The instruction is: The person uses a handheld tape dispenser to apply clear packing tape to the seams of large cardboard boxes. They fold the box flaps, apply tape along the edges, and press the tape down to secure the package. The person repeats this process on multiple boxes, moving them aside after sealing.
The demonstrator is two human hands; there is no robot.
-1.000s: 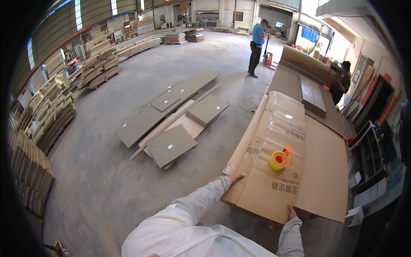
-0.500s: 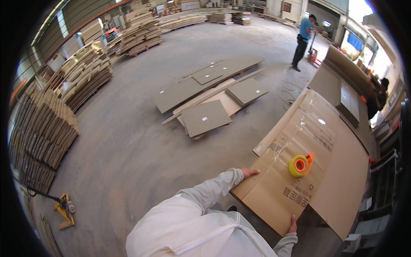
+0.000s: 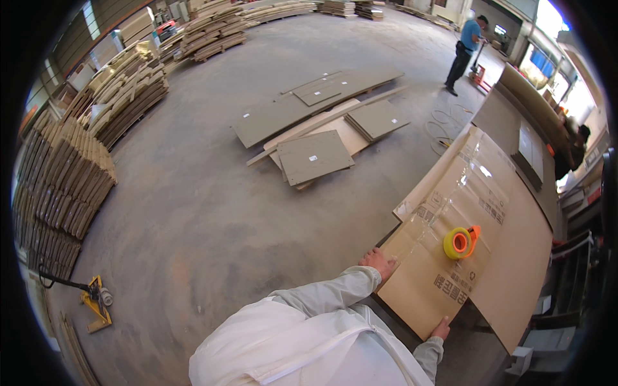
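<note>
A printed brown cardboard sheet lies at the right, its near end reaching toward me. Its left edge is gripped by my left hand, fingers curled over the side. At the near right corner my right hand pinches the edge, thumb on top; the fingers underneath are hidden. On top of the sheet rests a tape dispenser, orange, carrying a roll of yellow tape. Clear tape strips shine across the sheet's far part. Beneath and to the right is a plain brown board.
Grey-brown panels lie on the floor ahead. Stacked boards and a yellow pallet jack stand at the left. A person in a blue shirt is far off beside a red pallet jack; another person is at far right.
My left hand has shifted along the left edge, and its fingers now curl over it. The cardboard's near end, the tape dispenser and both hands appear slightly farther right.
</note>
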